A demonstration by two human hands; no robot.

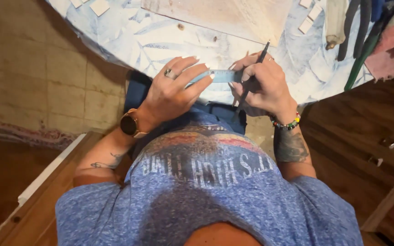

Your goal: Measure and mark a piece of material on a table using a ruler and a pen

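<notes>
While the left hand (172, 93) pinches a ruler (220, 75) by its left end, the right hand (263, 84) grips a dark pencil (251, 78) and steadies the other end. Pale blue, thin and flat, the ruler lies across the near edge of a leaf-patterned table (133, 38). Pliers (356, 27) lie far right.

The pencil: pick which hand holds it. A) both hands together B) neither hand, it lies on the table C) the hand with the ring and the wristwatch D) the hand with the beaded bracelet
D: the dark pencil sits in the fingers of the right hand, above the beaded bracelet, while the left hand presses the light blue ruler.
</notes>
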